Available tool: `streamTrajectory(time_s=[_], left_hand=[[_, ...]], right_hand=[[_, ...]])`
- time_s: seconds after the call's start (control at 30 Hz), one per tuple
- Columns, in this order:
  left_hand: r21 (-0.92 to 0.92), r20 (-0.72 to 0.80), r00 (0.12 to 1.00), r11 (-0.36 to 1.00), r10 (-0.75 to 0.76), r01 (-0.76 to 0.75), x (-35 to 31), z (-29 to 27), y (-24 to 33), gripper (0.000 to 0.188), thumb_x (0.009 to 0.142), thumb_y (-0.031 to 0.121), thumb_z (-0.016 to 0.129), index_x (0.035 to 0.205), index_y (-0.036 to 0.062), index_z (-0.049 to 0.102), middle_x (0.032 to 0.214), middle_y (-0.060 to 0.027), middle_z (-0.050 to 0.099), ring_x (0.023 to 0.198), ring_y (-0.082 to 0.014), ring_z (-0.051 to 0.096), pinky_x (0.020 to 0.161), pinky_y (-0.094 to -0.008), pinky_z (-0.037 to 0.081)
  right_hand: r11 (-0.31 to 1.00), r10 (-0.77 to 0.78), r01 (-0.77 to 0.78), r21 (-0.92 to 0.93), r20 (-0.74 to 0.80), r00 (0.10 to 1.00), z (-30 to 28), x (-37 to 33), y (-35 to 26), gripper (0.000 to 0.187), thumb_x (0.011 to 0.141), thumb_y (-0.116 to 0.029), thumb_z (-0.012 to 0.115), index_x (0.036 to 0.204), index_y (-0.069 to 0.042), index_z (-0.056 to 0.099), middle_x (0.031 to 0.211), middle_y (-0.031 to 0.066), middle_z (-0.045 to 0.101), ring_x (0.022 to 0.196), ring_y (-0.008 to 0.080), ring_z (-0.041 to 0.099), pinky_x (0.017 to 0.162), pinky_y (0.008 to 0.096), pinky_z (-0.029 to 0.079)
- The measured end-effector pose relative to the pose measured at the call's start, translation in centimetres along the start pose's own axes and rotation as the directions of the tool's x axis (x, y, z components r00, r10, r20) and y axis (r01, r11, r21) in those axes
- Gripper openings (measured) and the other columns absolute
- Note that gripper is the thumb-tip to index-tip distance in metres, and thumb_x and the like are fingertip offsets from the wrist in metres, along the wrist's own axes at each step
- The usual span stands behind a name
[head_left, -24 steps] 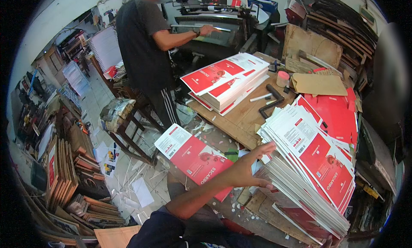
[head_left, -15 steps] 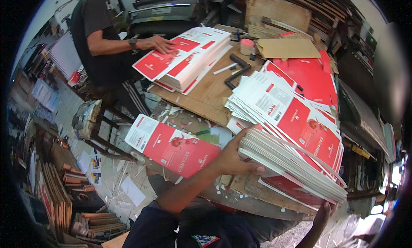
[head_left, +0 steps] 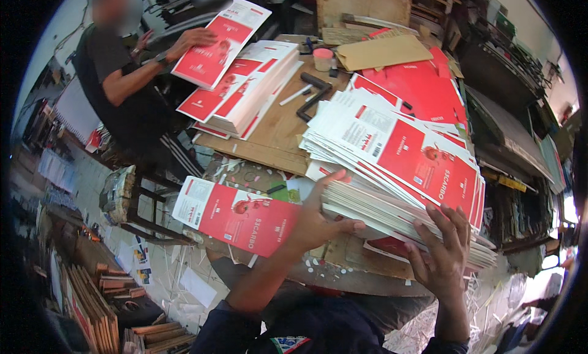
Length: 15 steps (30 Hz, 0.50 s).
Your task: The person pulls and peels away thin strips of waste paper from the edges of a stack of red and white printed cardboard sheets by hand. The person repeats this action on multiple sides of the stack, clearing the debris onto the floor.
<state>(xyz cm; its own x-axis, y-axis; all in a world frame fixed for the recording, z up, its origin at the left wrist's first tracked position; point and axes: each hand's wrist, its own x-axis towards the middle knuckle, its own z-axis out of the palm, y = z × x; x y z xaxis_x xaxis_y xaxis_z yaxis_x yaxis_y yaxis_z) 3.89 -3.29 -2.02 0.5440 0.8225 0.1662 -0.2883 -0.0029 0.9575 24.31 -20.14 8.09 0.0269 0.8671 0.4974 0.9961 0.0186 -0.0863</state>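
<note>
A thick stack of red-and-white printed sheets (head_left: 373, 208) lies tilted on the near right of the table, its pale edges toward me. My left hand (head_left: 318, 216) clasps its left end, thumb along the near side and fingers at the far side. Against the near edge rests my right hand (head_left: 442, 247), fingers spread. Just behind, a fanned pile of similar printed sheets (head_left: 422, 164) spreads across the table. To the left, one loose red-and-white sheet (head_left: 245, 219) lies partly behind my left forearm.
Across the table, a co-worker's hand (head_left: 193, 41) holds a printed sheet (head_left: 223, 45) above a tall stack (head_left: 263, 90). A black angled tool (head_left: 313, 97), a pink-lidded jar (head_left: 323, 60) and a tan board (head_left: 384, 52) sit mid-table. A stool (head_left: 119, 195) stands at left.
My right hand has come up from the stack's lower right corner to its near edge, fingers spreading. The stack has lowered. The co-worker has lifted a sheet off the far stack.
</note>
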Motion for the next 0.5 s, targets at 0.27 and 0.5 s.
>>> streamTrajectory(time_s=[0.27, 0.5], left_hand=[[0.076, -0.036, 0.999, 0.997, 0.013, -0.010, 0.3, 0.8, -0.5, 0.094, 0.072, 0.034, 0.091, 0.146, 0.0071, 0.039, 0.132, -0.0116, 0.054, 0.120, -0.0203, 0.054, 0.096, -0.0342, 0.050], [0.100, -0.068, 0.995, 0.992, -0.068, 0.074, -0.1, 1.0, 0.9, 0.096, 0.072, 0.043, 0.088, 0.143, 0.0030, 0.037, 0.130, -0.0152, 0.053, 0.121, -0.0256, 0.053, 0.099, -0.0374, 0.047]], right_hand=[[0.985, -0.103, 0.074, -0.156, -0.183, 0.978, 2.1, -0.3, -0.3, 0.027, 0.076, -0.010, 0.079, 0.102, -0.015, 0.074, 0.096, 0.0051, 0.062, 0.092, 0.0269, 0.056, 0.101, 0.0556, 0.039], [0.992, -0.118, 0.107, -0.068, -0.171, 0.978, 1.9, 0.0, -0.9, 0.016, 0.081, -0.007, 0.073, 0.096, -0.007, 0.069, 0.087, 0.0065, 0.060, 0.085, 0.0273, 0.055, 0.087, 0.0495, 0.041]])
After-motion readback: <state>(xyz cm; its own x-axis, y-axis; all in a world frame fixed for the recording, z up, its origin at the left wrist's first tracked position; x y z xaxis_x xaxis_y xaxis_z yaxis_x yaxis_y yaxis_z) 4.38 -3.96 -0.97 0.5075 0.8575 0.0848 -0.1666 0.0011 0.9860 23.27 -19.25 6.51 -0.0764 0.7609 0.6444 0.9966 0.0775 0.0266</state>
